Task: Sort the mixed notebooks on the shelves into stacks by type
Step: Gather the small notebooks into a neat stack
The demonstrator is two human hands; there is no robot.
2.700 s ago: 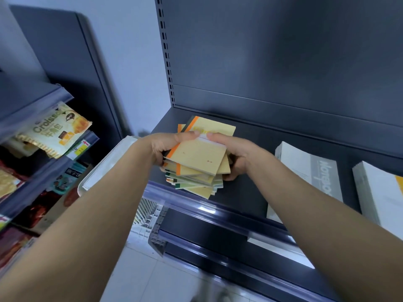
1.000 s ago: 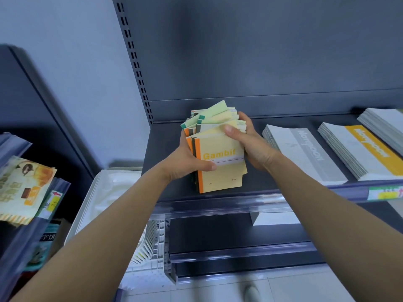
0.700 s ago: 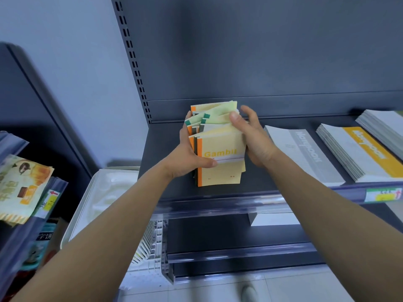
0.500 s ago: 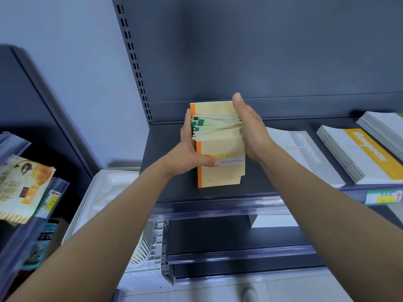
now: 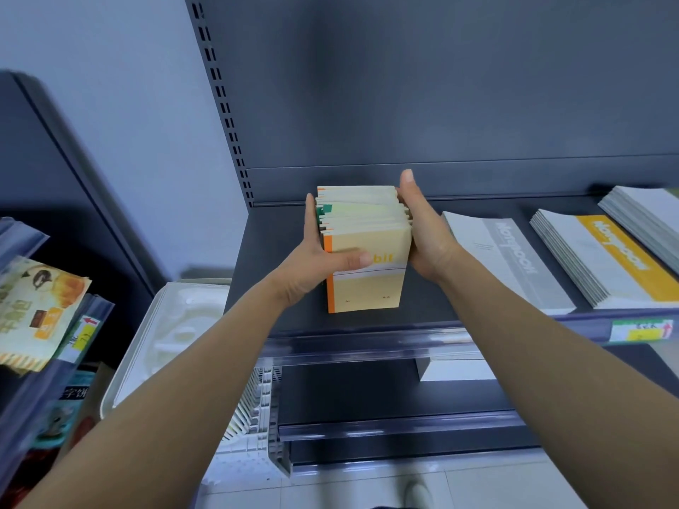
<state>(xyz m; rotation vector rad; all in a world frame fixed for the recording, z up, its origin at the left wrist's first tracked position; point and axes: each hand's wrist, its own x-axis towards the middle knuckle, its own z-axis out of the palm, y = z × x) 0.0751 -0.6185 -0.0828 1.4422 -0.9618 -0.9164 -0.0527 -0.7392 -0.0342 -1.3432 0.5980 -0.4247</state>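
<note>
A bundle of small yellow notebooks (image 5: 367, 284) with orange and green spines stands on its lower edge on the dark shelf (image 5: 279, 288). My left hand (image 5: 316, 262) grips its left side, thumb across the front cover. My right hand (image 5: 422, 229) presses flat against its right side, fingers straight and pointing up. The notebooks' edges are nearly flush. To the right lie a grey-striped notebook stack (image 5: 510, 262), a yellow-striped stack (image 5: 606, 262) and a further pale stack (image 5: 646, 214).
A white plastic tray (image 5: 161, 336) and a white crate (image 5: 253, 427) sit below left. Snack packets (image 5: 33, 310) hang on the neighbouring rack at left. A lower shelf (image 5: 385, 394) holds a white box (image 5: 455, 369). A price label (image 5: 639, 330) sits on the shelf's front rail.
The fanned, uneven notebooks have been squared into a neat bundle. My right hand moved from holding the top of the bundle to pressing flat against its right side.
</note>
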